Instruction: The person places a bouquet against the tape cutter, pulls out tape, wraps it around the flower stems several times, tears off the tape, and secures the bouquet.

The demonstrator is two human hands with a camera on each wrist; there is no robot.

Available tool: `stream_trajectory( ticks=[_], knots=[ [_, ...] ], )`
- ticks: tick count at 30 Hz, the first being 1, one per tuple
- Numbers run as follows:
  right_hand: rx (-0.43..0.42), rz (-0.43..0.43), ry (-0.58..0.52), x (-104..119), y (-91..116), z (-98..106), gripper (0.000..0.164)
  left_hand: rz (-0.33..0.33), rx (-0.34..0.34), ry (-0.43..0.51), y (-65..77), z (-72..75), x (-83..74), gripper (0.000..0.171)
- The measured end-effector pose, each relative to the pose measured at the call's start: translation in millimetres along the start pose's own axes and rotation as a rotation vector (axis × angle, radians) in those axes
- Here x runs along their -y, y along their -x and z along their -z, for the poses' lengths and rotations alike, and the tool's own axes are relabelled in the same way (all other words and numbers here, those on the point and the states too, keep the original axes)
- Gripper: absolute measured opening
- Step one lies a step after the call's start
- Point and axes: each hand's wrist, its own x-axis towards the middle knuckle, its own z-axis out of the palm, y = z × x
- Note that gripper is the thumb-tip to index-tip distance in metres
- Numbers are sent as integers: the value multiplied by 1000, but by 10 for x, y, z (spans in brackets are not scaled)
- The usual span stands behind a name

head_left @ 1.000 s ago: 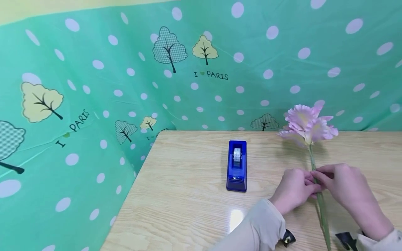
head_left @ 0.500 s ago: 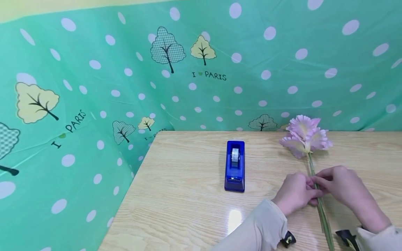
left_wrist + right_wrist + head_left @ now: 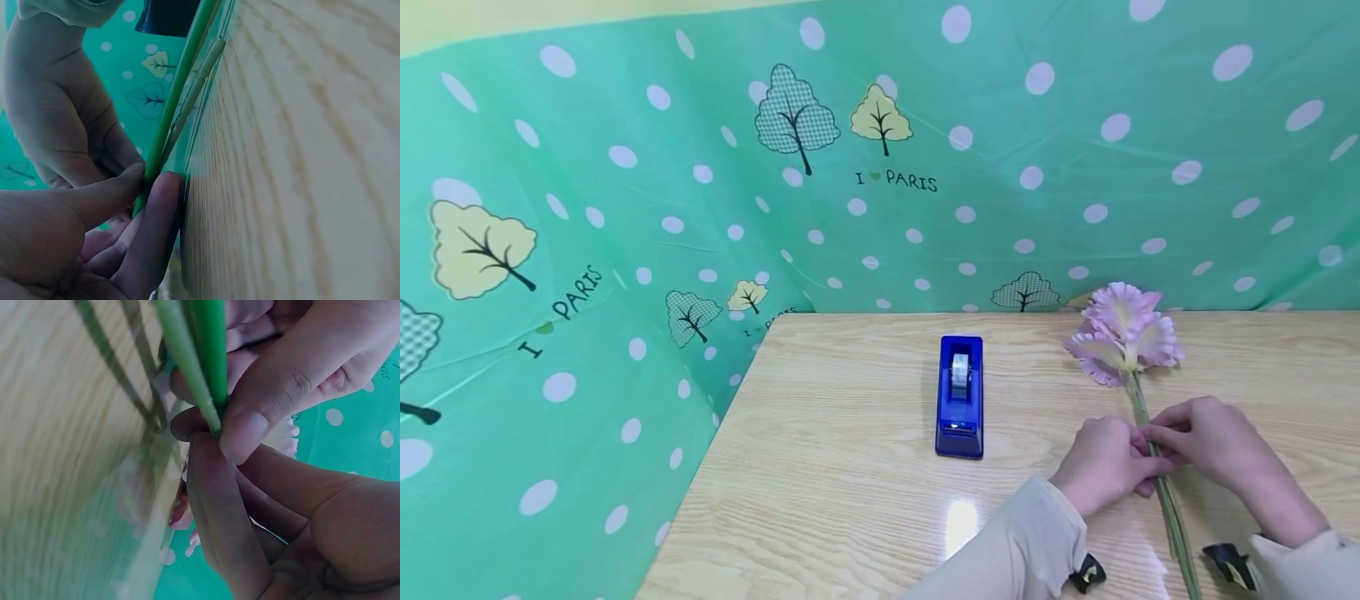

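A pink-purple artificial flower [image 3: 1122, 327] lies across the right side of the table, its blossom toward the back edge. Its long green stems [image 3: 1177, 533] run toward the front. My left hand [image 3: 1097, 467] pinches them at mid-length from the left. Right beside it, my right hand [image 3: 1213, 450] pinches the same spot, and the hands touch. In the right wrist view, a pale stem [image 3: 187, 359] and a darker green stem [image 3: 212, 350] meet between the fingertips. The left wrist view shows a green stem [image 3: 167, 119] close above the tabletop. Fingers hide the gripped spot.
A blue tape dispenser [image 3: 959, 437] with a roll of clear tape stands left of the hands. The wooden table [image 3: 820, 467] meets a green dotted cloth [image 3: 700, 125] at the back and left. Black devices [image 3: 1087, 573] sit at both wrists.
The blossom has come down and toward me, from against the cloth to lower over the table. The stems have slid a little frontward. Both hands keep their pinch at nearly the same place.
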Motion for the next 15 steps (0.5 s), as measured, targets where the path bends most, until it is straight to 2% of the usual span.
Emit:
stream_trajectory(
  ticks=[9,15],
  knots=[
    [5,3,-6,-13,12,1,22,-4,-16,8,6,5,-9,28],
    [27,-35,-11,11,14,28,35,-42,-28,-37,23,41,4,30]
  ],
)
